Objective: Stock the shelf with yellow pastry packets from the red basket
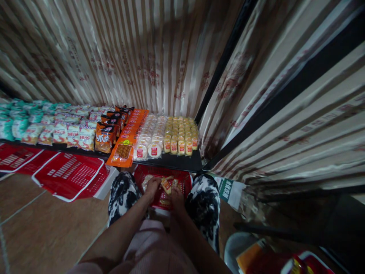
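My left hand (153,188) is over the red basket (186,184) between my knees, its fingers curled beside a white round wrapped snack (146,181). What it grips is too dim to make out. My right hand (177,199) is closed on a small yellow wrapped snack (165,185) that lies between both hands. Another yellow packet shows by its fingertips. More yellow packets lie lower in the basket, partly hidden by my hands.
A dark shelf (182,163) ahead carries rows of yellow packets (181,133), white round packets (151,133), orange bags (125,140), and white and green bags. Red baskets (71,175) stand at left. A pale tub (239,243) sits at lower right. Striped sheeting (159,57) hangs behind.
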